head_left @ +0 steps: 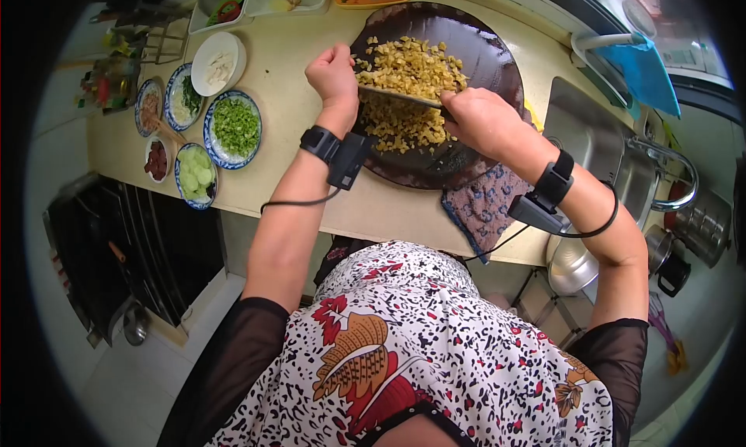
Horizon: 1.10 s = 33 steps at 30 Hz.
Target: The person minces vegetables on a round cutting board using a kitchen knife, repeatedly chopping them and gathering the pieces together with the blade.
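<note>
My right hand is closed round the handle end of a knife, seen almost along its spine. At the knife's other end is my left hand, its fingers curled in against the tip; their exact hold is partly hidden. The blade crosses a heap of chopped yellow-green vegetable, with pieces on both sides of it. Under the heap lies a round dark cutting board, its surface wet and shiny. Some small pieces are scattered near its lower edge.
Left on the counter stand plates of chopped green onion and sliced pale green vegetable, a white bowl and other small dishes. A patterned cloth hangs over the front edge. The sink and faucet are right.
</note>
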Each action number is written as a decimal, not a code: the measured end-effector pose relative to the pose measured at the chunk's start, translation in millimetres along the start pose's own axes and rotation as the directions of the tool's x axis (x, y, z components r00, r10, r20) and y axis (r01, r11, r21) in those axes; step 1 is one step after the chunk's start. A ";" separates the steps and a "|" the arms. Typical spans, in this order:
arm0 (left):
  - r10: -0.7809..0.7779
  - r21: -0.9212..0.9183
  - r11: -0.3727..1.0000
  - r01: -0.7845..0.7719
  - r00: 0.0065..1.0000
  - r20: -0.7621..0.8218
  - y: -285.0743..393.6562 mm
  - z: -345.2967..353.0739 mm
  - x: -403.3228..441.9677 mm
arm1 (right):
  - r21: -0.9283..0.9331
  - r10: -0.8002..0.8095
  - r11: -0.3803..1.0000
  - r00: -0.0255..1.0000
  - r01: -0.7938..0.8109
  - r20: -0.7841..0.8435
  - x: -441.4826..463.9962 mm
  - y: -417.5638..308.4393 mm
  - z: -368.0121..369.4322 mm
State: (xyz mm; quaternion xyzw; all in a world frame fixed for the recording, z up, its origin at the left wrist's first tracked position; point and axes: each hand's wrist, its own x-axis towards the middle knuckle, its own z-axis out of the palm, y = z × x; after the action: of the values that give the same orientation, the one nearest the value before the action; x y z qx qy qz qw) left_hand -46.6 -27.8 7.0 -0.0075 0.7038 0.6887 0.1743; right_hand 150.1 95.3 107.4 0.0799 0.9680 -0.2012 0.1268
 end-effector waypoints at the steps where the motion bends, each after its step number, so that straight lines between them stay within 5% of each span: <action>1: 0.037 -0.021 0.999 -0.037 0.999 -0.023 -2.1 3.6 -3.3 | 0.024 -0.002 1.000 1.000 0.002 -0.025 -3.3 7.3 9.2; 4: 0.232 0.067 0.970 -0.233 0.973 0.018 4.8 10.1 -19.1 | 0.039 0.030 0.999 0.999 -0.029 -0.029 -10.4 20.1 24.6; 12: -0.030 -0.045 0.998 0.032 0.999 0.034 15.7 -1.9 -23.3 | 0.029 -0.009 1.000 0.997 0.011 -0.075 -27.6 -7.1 7.3; 13: 0.012 0.067 0.998 -0.015 0.999 0.052 4.0 -4.3 -18.2 | 0.022 -0.015 1.000 0.993 0.018 -0.114 -27.6 -9.1 11.9; 16: -0.005 -0.003 1.000 0.005 0.999 0.036 2.5 5.1 -33.7 | 0.021 0.021 1.000 0.996 -0.019 -0.090 -34.7 -4.4 24.3; 20: 0.148 0.097 0.983 -0.153 0.987 0.057 2.9 8.6 -44.0 | -0.004 0.043 0.999 0.997 -0.043 -0.057 -44.9 14.9 43.1; 24: 0.134 0.005 0.991 -0.135 0.990 0.052 33.8 -3.7 -51.9 | -0.016 0.045 0.999 0.998 -0.046 -0.050 -45.4 -10.2 21.4; 28: -0.056 -0.085 0.994 0.070 0.986 0.158 11.3 -18.3 -38.7 | -0.003 0.043 0.999 0.997 -0.043 -0.064 -45.1 -35.7 18.8; 30: 0.012 -0.069 0.998 -0.003 0.990 0.140 -1.9 -15.8 -39.0 | 0.045 -0.019 0.999 0.986 0.027 -0.165 -51.2 -31.4 36.1; 33: 0.181 0.092 0.976 -0.196 0.972 0.148 -2.8 -9.6 -51.4 | 0.077 0.112 0.991 0.993 -0.108 -0.047 -59.2 -20.7 54.5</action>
State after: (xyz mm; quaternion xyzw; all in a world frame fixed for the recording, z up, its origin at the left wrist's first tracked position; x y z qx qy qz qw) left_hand 0.1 -49.1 17.4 0.1164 0.7230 0.6627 0.1567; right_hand 214.0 48.0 83.1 0.1429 0.9569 -0.2274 0.1100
